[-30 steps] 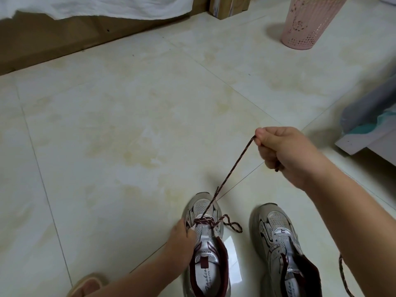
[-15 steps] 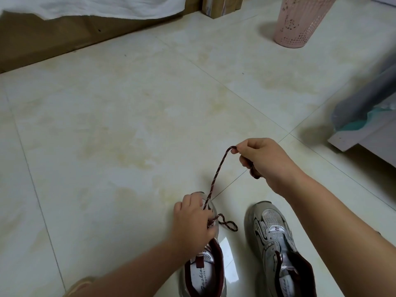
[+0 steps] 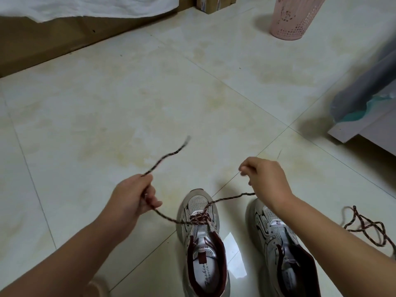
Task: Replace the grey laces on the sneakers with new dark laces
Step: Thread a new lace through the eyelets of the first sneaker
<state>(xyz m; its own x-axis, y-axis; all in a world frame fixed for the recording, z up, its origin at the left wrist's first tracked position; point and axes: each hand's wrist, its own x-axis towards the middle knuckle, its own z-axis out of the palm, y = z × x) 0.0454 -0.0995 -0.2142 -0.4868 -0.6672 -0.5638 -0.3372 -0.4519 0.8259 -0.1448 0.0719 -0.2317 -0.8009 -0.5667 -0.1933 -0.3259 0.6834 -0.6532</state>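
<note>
The dark lace (image 3: 230, 198) is threaded through the lowest eyelets of the left sneaker (image 3: 202, 236). One end is gripped in the curled left hand (image 3: 132, 197), the other is held by the right hand (image 3: 265, 181), fingers curled. Loads of bare tiled floor (image 3: 107, 108) is seen ahead, edged by a pink basket (image 3: 293, 18). "BALENCI…" can be read on the tongue. A second lace (image 3: 368, 228) is lying beside the right sneaker (image 3: 276, 239).

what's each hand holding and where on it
Left hand grips the dark lace near its free end; right hand holds the other side of it.
</note>
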